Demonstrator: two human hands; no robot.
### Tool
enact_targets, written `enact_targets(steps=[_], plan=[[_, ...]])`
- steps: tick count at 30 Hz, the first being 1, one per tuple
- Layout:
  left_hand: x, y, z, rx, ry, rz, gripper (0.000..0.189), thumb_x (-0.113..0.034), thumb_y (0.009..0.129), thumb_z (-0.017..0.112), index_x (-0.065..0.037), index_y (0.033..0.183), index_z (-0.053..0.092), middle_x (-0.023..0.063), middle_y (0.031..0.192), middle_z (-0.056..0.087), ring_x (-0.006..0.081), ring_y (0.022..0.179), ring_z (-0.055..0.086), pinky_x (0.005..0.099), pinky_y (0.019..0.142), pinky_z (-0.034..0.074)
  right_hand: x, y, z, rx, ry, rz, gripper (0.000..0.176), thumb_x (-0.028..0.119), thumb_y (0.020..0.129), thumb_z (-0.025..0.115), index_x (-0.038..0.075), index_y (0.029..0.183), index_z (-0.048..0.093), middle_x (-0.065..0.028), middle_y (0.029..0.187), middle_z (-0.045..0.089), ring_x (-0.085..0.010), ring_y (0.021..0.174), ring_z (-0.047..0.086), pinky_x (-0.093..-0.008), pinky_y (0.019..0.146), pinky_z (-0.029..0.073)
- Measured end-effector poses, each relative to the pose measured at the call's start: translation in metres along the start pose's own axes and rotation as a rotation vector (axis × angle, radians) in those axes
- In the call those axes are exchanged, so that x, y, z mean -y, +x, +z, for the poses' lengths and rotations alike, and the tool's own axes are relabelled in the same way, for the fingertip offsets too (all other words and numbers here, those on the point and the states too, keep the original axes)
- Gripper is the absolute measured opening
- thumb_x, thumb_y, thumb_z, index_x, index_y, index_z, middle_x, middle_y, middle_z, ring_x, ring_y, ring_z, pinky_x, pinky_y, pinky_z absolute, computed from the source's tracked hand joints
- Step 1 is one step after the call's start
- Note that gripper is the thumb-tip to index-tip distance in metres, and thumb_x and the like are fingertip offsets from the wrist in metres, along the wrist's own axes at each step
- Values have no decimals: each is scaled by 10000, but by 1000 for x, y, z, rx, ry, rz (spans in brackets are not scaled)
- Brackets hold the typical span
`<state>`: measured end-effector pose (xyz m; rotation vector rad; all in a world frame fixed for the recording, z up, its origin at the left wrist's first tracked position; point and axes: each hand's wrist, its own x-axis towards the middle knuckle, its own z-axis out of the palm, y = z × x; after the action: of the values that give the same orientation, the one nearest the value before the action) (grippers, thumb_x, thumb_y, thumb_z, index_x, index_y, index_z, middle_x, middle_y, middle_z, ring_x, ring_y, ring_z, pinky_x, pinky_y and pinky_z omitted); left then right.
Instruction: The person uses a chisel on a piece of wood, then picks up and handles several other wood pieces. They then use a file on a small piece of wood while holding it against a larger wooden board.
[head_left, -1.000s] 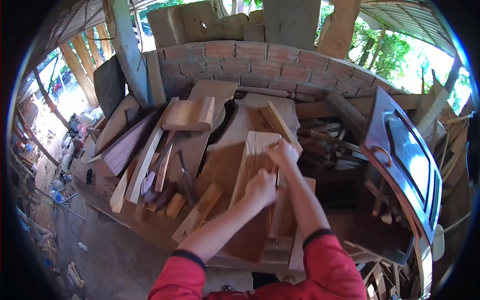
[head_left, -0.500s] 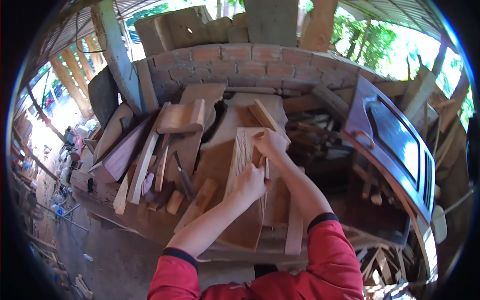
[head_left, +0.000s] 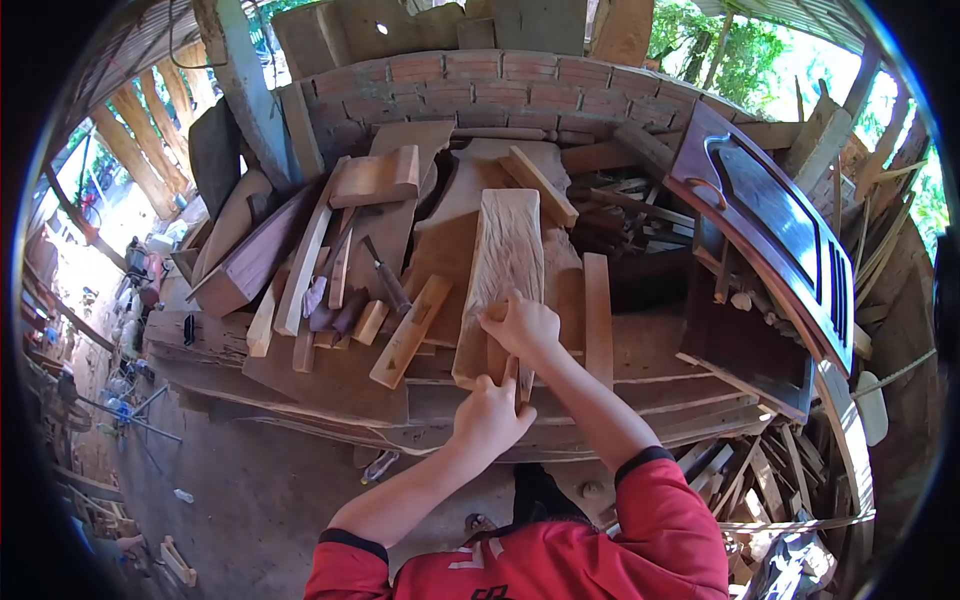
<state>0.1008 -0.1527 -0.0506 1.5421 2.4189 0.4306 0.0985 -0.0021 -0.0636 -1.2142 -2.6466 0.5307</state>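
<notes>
A long pale wooden board (head_left: 511, 235) with a wavy carved face lies on the planks in front of me. Near its lower end, my right hand (head_left: 525, 325) is closed, fingertips down against the carved surface. My left hand (head_left: 492, 418) is closed in a fist at the board's near edge, just below the right. Whatever either hand grips is mostly hidden by the fingers. A chisel (head_left: 388, 280) with a dark handle lies left of the board, beside a wooden block (head_left: 411, 330) with a slot in it.
A curved wooden piece (head_left: 375, 177) and several offcuts lie to the left. On the right, a glossy dark panelled door (head_left: 775, 220) leans across scrap wood. A low brick wall (head_left: 470, 90) runs behind. A narrow strip of wood (head_left: 598, 318) lies right of the board.
Both hands have moved from the board's upper part down to its near end, toward me. The view has tilted lower, and the board's carved face shows more fully.
</notes>
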Motion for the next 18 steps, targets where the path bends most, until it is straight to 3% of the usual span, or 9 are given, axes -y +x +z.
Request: enact_targets(steps=[3, 6, 9, 11, 12, 15, 18], plan=[[8, 59, -3, -9, -30, 11, 727, -316, 737, 593, -63, 1357, 311, 258, 900, 514, 354, 682, 615, 407, 586, 524, -9, 61, 2, 18, 43, 58, 603, 563, 695, 605, 67, 1037, 574, -174, 831, 653, -326, 811, 639, -424, 695, 504], [21, 152, -7, 6, 26, -37, 664, -347, 727, 620, -71, 1293, 411, 216, 928, 537, 339, 813, 611, 411, 683, 514, -23, 153, 9, 1, 92, 114, 591, 535, 691, 612, 64, 1048, 593, -186, 864, 650, -325, 862, 630, -415, 747, 498], [50, 274, 3, -51, 15, -28, 613, -347, 730, 610, -85, 1255, 434, 228, 950, 552, 354, 821, 610, 420, 684, 512, -38, 266, 14, -44, 98, 119, 561, 510, 694, 601, 63, 1033, 616, -197, 922, 645, -327, 911, 621, -406, 791, 490], [69, 346, 2, -127, 62, 46, 564, -331, 733, 590, -121, 1232, 434, 225, 910, 598, 367, 785, 615, 441, 664, 510, -48, 339, 18, -86, 143, 195, 538, 497, 696, 587, 60, 1008, 630, -192, 973, 640, -320, 941, 616, -396, 814, 487], [78, 379, 10, -124, 19, 92, 555, -312, 732, 573, -157, 1241, 414, 203, 833, 629, 373, 733, 616, 462, 644, 507, -53, 364, 18, -60, 116, 180, 452, 424, 732, 568, 48, 974, 637, -191, 975, 641, -318, 922, 623, -383, 797, 497], [73, 399, 14, -245, -98, 96, 522, -297, 730, 572, -152, 1211, 428, 180, 782, 638, 370, 700, 615, 468, 632, 506, -46, 376, 2, -130, 93, 220, 448, 422, 732, 566, 48, 969, 637, -188, 977, 641, -317, 928, 621, -387, 797, 496], [52, 341, -18, -184, -20, 51, 644, -308, 729, 588, -143, 1310, 364, 227, 865, 612, 377, 739, 623, 448, 651, 520, -41, 344, -6, -123, 105, 128, 509, 471, 724, 578, 41, 996, 602, -205, 965, 637, -335, 928, 616, -398, 798, 491]])
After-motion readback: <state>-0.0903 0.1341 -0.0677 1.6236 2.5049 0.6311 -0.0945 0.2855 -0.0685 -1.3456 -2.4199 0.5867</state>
